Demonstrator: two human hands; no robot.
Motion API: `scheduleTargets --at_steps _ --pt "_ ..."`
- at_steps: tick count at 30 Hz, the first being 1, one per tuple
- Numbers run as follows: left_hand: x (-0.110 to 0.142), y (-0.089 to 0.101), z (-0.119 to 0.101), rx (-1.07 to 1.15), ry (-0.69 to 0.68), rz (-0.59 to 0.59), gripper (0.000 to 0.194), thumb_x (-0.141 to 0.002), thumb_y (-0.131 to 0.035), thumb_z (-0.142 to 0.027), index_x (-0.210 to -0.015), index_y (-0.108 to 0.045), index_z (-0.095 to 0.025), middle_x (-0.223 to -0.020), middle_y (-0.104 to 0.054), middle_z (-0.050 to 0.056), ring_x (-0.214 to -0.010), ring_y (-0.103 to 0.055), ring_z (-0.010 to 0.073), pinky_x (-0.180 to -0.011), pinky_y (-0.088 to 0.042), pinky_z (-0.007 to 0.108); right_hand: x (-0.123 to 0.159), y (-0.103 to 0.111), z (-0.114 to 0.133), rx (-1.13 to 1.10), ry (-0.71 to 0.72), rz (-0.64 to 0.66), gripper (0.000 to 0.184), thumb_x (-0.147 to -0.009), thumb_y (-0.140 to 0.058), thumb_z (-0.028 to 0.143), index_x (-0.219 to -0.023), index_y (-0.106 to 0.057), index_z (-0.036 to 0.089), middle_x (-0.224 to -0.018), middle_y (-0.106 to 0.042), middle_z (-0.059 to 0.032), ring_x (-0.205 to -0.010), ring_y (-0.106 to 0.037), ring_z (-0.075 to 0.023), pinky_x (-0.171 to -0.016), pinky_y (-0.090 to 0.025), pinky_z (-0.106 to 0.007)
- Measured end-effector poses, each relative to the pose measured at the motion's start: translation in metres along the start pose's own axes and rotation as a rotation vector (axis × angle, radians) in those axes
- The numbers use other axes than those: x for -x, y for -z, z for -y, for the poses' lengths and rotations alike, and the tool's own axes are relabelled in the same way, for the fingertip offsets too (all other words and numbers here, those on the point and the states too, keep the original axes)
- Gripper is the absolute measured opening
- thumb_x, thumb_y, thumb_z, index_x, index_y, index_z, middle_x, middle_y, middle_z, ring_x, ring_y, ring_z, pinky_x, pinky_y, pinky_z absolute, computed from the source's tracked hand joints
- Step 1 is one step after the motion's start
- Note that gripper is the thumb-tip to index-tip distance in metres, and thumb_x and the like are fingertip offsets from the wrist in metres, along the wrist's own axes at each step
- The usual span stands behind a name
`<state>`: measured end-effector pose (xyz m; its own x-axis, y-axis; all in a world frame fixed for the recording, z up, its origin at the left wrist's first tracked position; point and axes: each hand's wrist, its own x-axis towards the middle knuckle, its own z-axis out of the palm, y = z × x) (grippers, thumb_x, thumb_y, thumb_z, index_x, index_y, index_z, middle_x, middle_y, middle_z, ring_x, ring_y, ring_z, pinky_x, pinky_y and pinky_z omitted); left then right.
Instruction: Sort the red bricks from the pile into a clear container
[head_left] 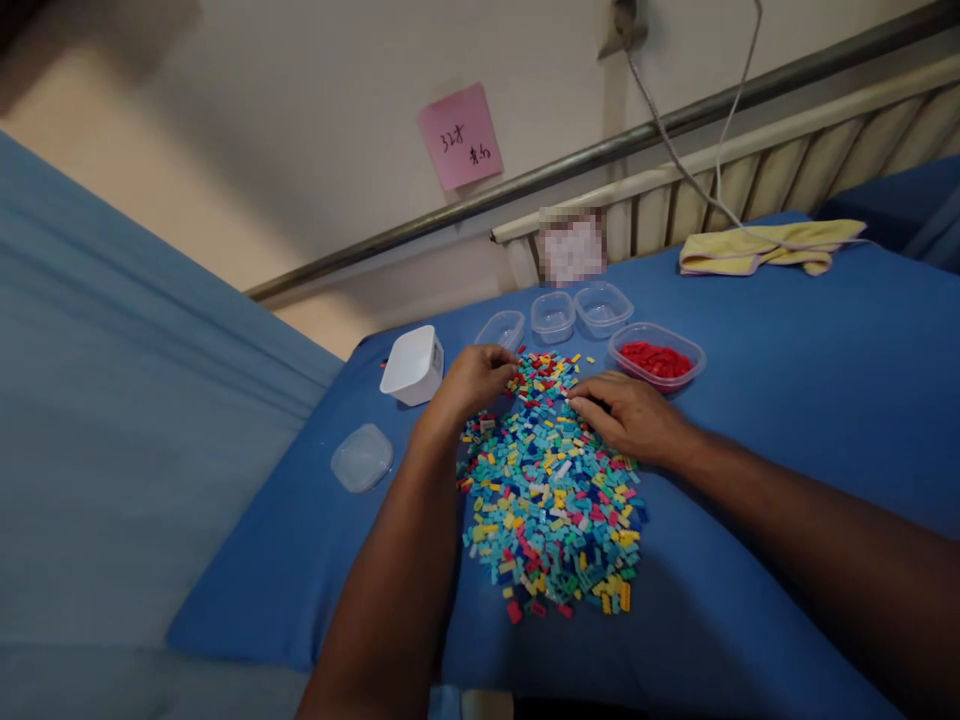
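A broad pile of small toy building bricks (555, 490) in turquoise, blue, yellow, pink, red and white is spread over the blue cloth. At its far left edge is my left hand (478, 380), fingers curled and fingertips down by some red bricks; what they pinch, if anything, is too small to make out. My right hand (630, 415) rests along the pile's right side. Its thumb and forefinger come together at the bricks, and anything between them cannot be made out. Beyond the right hand stands a clear tub of red bricks (657, 360).
Behind the pile stand clear plastic tubs (553, 318). A white tub (412, 366) and a translucent lid (362, 458) are on the left. A yellow cloth (750, 250) lies at the back right, with a cable (675, 150) hanging over it. A blue curtain (112, 400) borders the left.
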<state>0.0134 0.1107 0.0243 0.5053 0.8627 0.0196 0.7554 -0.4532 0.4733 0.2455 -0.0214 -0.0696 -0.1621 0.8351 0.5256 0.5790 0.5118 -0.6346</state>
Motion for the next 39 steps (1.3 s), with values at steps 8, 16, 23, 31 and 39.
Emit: scheduleTargets --at_steps 8,16,23,31,39 --pt "0.018 -0.024 0.013 -0.325 0.046 0.068 0.022 -0.094 -0.061 -0.022 -0.097 -0.082 -0.021 -0.099 -0.082 0.007 -0.086 -0.070 0.0220 -0.074 -0.045 0.032 0.004 0.001 -0.001 0.012 -0.031 -0.005 0.020 -0.108 -0.061 0.034 -0.109 -0.079 0.024 -0.107 -0.084 -0.0087 -0.101 -0.077 -0.0279 -0.092 -0.058 -0.044" --pt "0.029 -0.023 0.011 -0.309 -0.002 0.053 0.021 -0.089 -0.063 -0.015 -0.102 -0.078 -0.020 -0.097 -0.079 0.007 -0.084 -0.069 0.0230 -0.075 -0.048 0.032 0.005 0.003 0.000 0.028 -0.065 0.018 0.022 -0.107 -0.062 0.035 -0.112 -0.080 0.024 -0.111 -0.084 -0.0089 -0.102 -0.078 -0.0280 -0.092 -0.059 -0.045" --pt "0.030 -0.029 0.003 -0.341 -0.392 0.130 0.032 -0.097 -0.059 -0.016 -0.115 -0.085 -0.026 -0.116 -0.078 0.009 -0.107 -0.072 0.0263 -0.095 -0.055 0.036 0.005 0.003 0.002 0.014 -0.068 0.005 0.020 -0.107 -0.063 0.034 -0.111 -0.079 0.024 -0.109 -0.085 -0.0083 -0.101 -0.079 -0.0275 -0.093 -0.060 -0.045" --pt "0.031 -0.022 -0.011 -0.447 -0.299 0.221 0.033 -0.095 -0.060 -0.013 -0.114 -0.085 -0.024 -0.119 -0.081 0.008 -0.110 -0.074 0.0277 -0.092 -0.054 0.036 0.006 0.003 0.001 0.001 -0.067 0.011 0.020 -0.107 -0.063 0.034 -0.110 -0.079 0.024 -0.108 -0.084 -0.0080 -0.100 -0.078 -0.0277 -0.090 -0.060 -0.045" --pt "0.030 -0.020 -0.021 -0.491 -0.245 0.235 0.029 -0.095 -0.063 -0.018 -0.113 -0.085 -0.026 -0.118 -0.082 0.008 -0.104 -0.074 0.0284 -0.085 -0.052 0.035 0.006 0.002 -0.001 0.016 -0.071 0.021 0.019 -0.106 -0.063 0.034 -0.110 -0.080 0.024 -0.109 -0.085 -0.0082 -0.101 -0.078 -0.0278 -0.090 -0.059 -0.044"
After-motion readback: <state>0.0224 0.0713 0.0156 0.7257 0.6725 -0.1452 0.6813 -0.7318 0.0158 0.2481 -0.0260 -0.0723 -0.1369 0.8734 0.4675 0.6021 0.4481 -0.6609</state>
